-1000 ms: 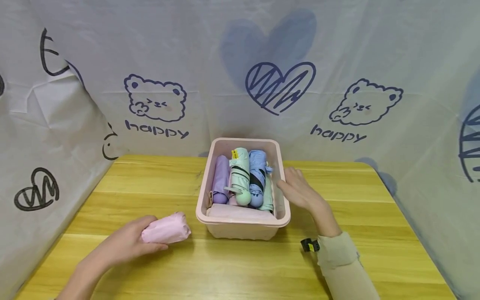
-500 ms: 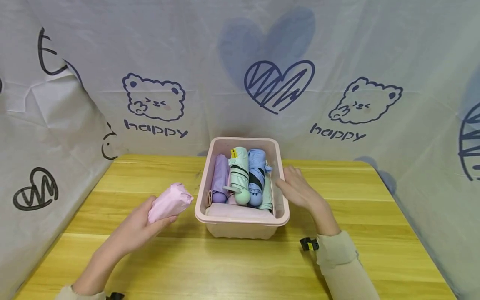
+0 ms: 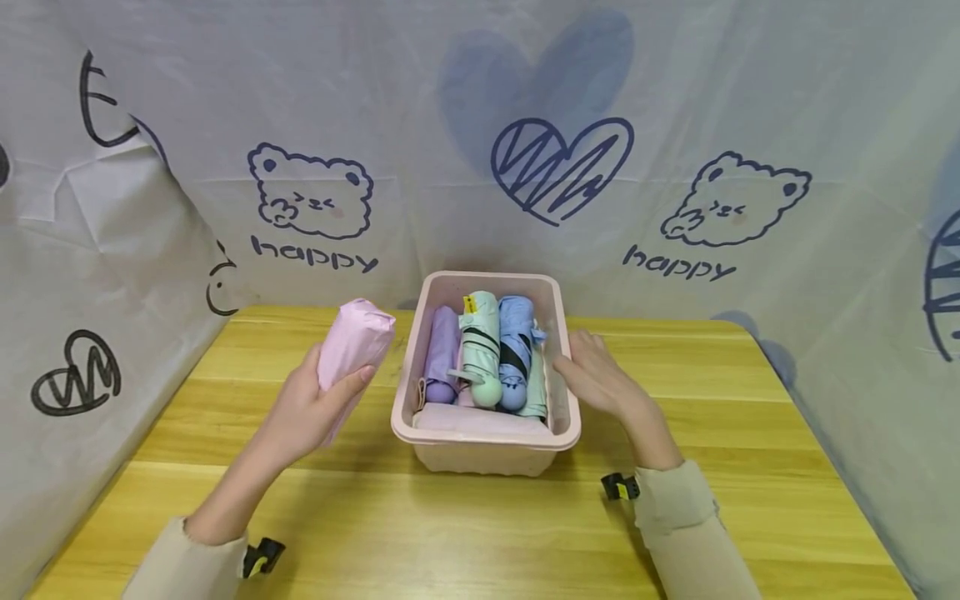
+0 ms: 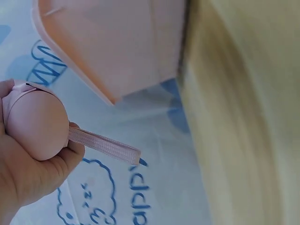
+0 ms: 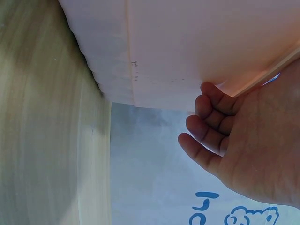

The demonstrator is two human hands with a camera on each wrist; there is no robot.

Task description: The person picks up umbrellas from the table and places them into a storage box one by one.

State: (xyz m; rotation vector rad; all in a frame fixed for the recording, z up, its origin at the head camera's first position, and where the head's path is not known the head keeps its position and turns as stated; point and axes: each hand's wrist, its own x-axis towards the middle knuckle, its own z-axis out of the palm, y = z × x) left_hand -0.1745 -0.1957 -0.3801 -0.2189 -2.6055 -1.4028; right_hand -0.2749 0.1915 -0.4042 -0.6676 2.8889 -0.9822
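My left hand point(image 3: 300, 408) grips a pink folded umbrella point(image 3: 358, 337), raised above the table left of the bin and tilted with its far end up. In the left wrist view, its smooth rounded handle point(image 4: 38, 124) and a woven wrist strap point(image 4: 105, 146) stick out from the hand point(image 4: 35, 176). My right hand point(image 3: 603, 379) holds the right rim of a pale pink plastic bin point(image 3: 480, 458), with curled fingers point(image 5: 206, 150) outside and the thumb at the rim. Inside lie a purple umbrella point(image 3: 442, 350), a mint-green umbrella point(image 3: 480, 337), a blue umbrella point(image 3: 515, 346) and a pale pink one point(image 3: 480, 421) across the front.
The bin stands on a yellow wood-grain table point(image 3: 480, 542). A pale cloth point(image 3: 420, 100) printed with bears and hearts hangs behind the table and along its sides. Another pale green item point(image 3: 536, 392) shows partly along the bin's right inner wall.
My left hand has lifted the pink umbrella up and away from me, turning it from nearly level to steeply tilted. The right hand and the bin have stayed in place.
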